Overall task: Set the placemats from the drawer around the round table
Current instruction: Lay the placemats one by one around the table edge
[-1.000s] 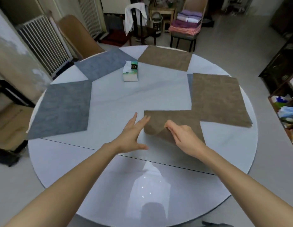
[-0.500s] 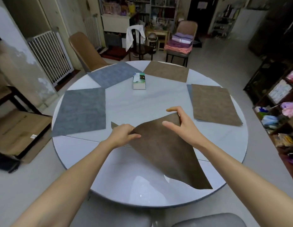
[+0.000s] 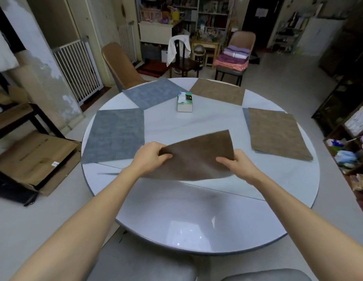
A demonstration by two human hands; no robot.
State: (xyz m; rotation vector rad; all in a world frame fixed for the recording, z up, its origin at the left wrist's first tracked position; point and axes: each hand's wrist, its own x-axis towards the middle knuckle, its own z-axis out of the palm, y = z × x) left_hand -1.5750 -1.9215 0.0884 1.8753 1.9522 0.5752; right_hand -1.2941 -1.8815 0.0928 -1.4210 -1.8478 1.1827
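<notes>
A dark brown placemat [image 3: 198,157] hangs just above the round white table [image 3: 196,216], held by both hands. My left hand [image 3: 150,157] grips its left edge and my right hand [image 3: 235,163] grips its right edge. Lying flat on the table are two grey placemats, one at the left [image 3: 115,135] and one at the far left [image 3: 154,93]. A brown placemat [image 3: 218,91] lies at the far side. At the right a brown placemat [image 3: 276,132] lies on top of a grey one whose edge shows.
A tissue box [image 3: 184,102] stands near the table's far middle. Chairs [image 3: 119,65] ring the far side, one with folded towels [image 3: 234,57]. A cardboard box [image 3: 34,159] lies on the floor at left. A grey seat [image 3: 265,275] sits below the near edge. Shelves [image 3: 351,138] stand at right.
Both hands lifted the brown placemat off the table and turned it level between them. My view pulled back from the table, showing more of the room.
</notes>
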